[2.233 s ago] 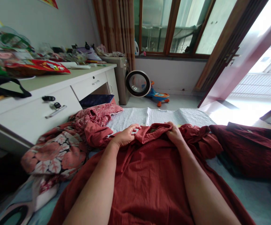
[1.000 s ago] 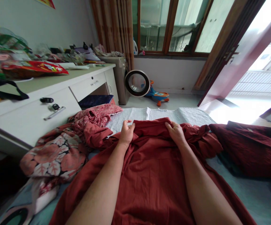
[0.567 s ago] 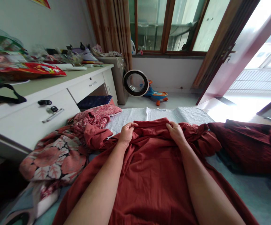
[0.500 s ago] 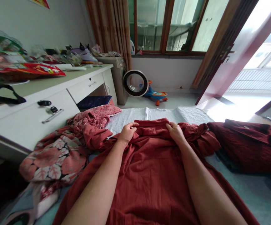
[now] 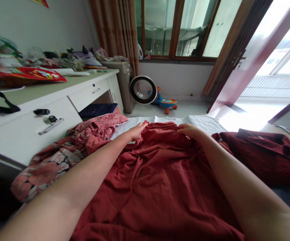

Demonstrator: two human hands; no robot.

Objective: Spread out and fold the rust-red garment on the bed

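A rust-red shirt [image 5: 165,180] lies spread over the bed in front of me, its collar end far from me and its body loosely wrinkled. My left hand [image 5: 136,131] is closed on the cloth at the left of the collar. At the collar's right side my right hand [image 5: 188,130] grips the same garment, fingers curled over the edge. The cloth between both hands is lifted a little. Part of the sleeves is hidden behind my forearms.
Patterned clothes [image 5: 52,167] lie crumpled at the left, and a folded dark red garment [image 5: 262,150] rests at the right. Beyond the bed's pale sheet [image 5: 202,122] stand a washing machine with its round door [image 5: 143,89] swung out and a blue ride-on toy [image 5: 166,102]. A white desk [image 5: 59,95] borders the left.
Both hands have raised the collar end and moved slightly away from me, arms spreading wider. The shirt's body has become looser and more rumpled.
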